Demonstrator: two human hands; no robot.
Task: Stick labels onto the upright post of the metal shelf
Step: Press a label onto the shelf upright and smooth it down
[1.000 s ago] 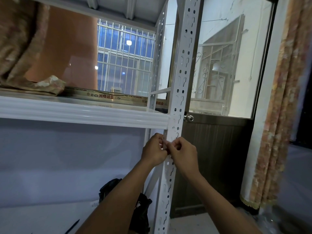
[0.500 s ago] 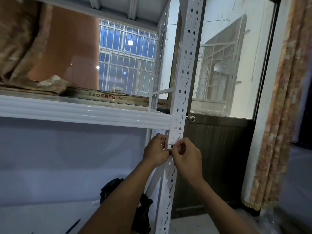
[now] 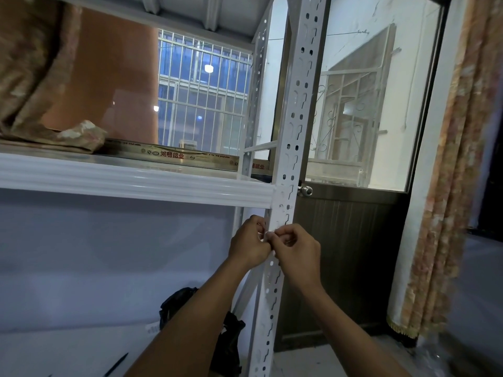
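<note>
Just below the shelf (image 3: pixel 136 183), near the middle of the view and a touch toward six o'clock, the left hand (image 3: pixel 249 242) and right hand (image 3: pixel 295 250) were at the same spot on the white slotted post (image 3: pixel 292 148) as a second before. The only shift was that the fingertips had drawn closer together. Both hands' fingers were curled and pinched what looked like a small label (image 3: pixel 269 232) against the post's front face; it was too small to tell whether it was stuck flat yet. That suggests the label was being pressed on or freed from its backing, with the sticking not clearly finished.

The room was dim. A barred window (image 3: pixel 201 104) showed at eleven o'clock, a dark door (image 3: pixel 353 254) at four, a patterned curtain (image 3: pixel 457 186) at three, and a black bag (image 3: pixel 226 341) on the floor at six
</note>
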